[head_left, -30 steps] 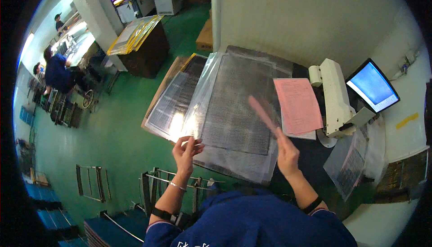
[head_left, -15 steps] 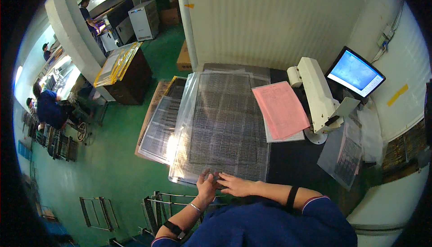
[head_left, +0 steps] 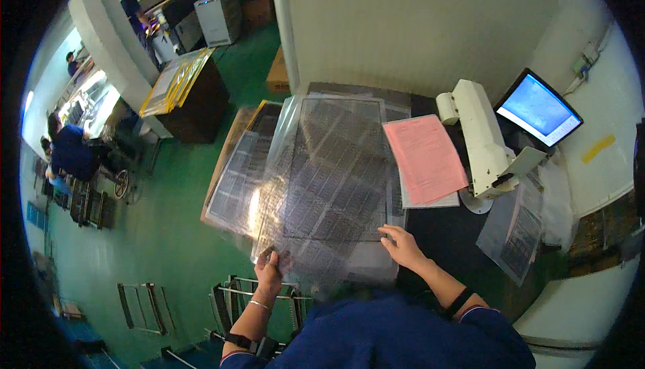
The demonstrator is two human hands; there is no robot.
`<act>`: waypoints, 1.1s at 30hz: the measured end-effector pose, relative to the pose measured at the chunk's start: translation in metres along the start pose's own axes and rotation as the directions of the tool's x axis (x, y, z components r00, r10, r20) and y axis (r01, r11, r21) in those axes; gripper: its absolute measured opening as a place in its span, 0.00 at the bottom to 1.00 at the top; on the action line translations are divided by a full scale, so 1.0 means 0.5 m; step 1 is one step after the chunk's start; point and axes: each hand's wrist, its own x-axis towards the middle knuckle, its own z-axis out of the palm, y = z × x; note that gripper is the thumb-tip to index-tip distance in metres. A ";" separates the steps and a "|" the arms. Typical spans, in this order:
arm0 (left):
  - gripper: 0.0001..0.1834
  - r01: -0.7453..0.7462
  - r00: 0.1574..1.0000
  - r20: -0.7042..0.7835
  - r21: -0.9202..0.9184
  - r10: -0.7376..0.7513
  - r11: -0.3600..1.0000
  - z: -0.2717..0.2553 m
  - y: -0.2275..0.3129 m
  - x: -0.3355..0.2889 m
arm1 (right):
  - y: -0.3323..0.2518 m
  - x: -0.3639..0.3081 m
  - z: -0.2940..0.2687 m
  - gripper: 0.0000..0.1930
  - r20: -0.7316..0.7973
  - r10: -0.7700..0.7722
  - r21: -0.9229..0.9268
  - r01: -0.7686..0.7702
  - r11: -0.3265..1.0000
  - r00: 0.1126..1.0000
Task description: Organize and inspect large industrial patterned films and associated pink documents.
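A large clear film sheet printed with a dark grid pattern [head_left: 329,174] spreads over the work table, its near part raised and smeared by motion. My left hand [head_left: 270,273] pinches the near left corner of this film between thumb and fingers. On the other side, my right hand [head_left: 403,248] is held by the film's near right edge, fingers apart and pointing left; nothing shows in it. Whether its fingertips touch the film I cannot tell. More printed films [head_left: 243,174] lie under and left of the sheet, on a brown board.
Pink papers [head_left: 426,161] rest right of the film, beside a white arm-shaped device [head_left: 480,137] and a monitor [head_left: 539,109]. Further films [head_left: 514,235] lie at the right. Metal racks [head_left: 235,295] stand near my left arm. Other people work in the left background.
My hands have parted: the left moved left to the film's corner and gripped it, the right moved right and away. The film's near part has lifted and shifted.
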 end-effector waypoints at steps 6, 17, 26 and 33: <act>0.18 -0.208 0.967 -0.117 0.137 0.225 0.968 -0.062 0.089 0.042 | 0.015 0.005 -0.012 0.15 0.009 0.016 -0.034 -0.016 0.999 1.000; 0.19 -0.456 0.858 -0.263 0.002 0.440 0.890 -0.275 0.297 0.226 | -0.004 0.014 -0.045 0.12 -0.073 0.067 -0.100 -0.074 0.992 0.995; 0.19 -0.396 0.872 -0.344 -0.076 0.348 0.915 -0.258 0.153 0.532 | -0.033 -0.074 -0.017 0.10 -0.086 0.322 -0.183 -0.333 0.925 0.943; 0.17 -0.206 0.909 -0.386 -0.083 0.160 0.975 -0.238 -0.046 0.605 | -0.095 -0.079 -0.003 0.10 -0.060 0.322 -0.264 -0.326 0.908 0.945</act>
